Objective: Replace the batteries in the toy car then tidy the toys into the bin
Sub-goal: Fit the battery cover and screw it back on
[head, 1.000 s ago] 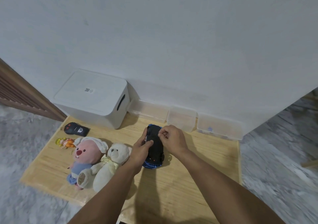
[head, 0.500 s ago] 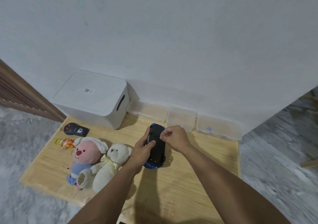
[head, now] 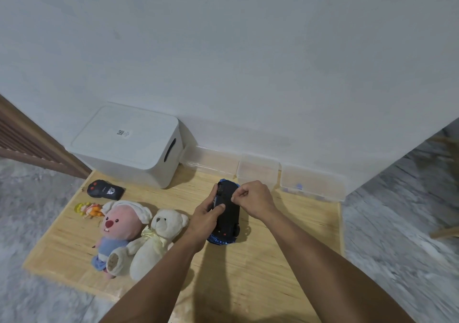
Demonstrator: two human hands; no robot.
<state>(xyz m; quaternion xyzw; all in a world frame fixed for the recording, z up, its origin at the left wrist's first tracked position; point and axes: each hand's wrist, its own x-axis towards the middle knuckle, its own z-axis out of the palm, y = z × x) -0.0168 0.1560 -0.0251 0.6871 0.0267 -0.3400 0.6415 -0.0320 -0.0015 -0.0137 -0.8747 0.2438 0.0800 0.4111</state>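
The blue toy car (head: 227, 219) lies upside down on the wooden board (head: 273, 260), its black underside facing up. My left hand (head: 207, 217) grips its left side, thumb across the underside. My right hand (head: 253, 199) is closed, its fingertips pinched at the car's right edge near the far end; what they pinch is hidden. The white lidded bin (head: 129, 145) stands at the back left against the wall, lid on.
A black remote (head: 105, 189), a small orange figurine (head: 88, 209), a pink plush (head: 119, 225) and a white teddy bear (head: 156, 238) lie left of the car. Three clear plastic boxes (head: 258, 170) line the wall; the rightmost (head: 311, 184) holds something small and purple. Grey carpet surrounds the board.
My right hand has shifted slightly rightwards along the car's far end, fingers staying pinched. My left hand keeps its grip; the car has barely moved.
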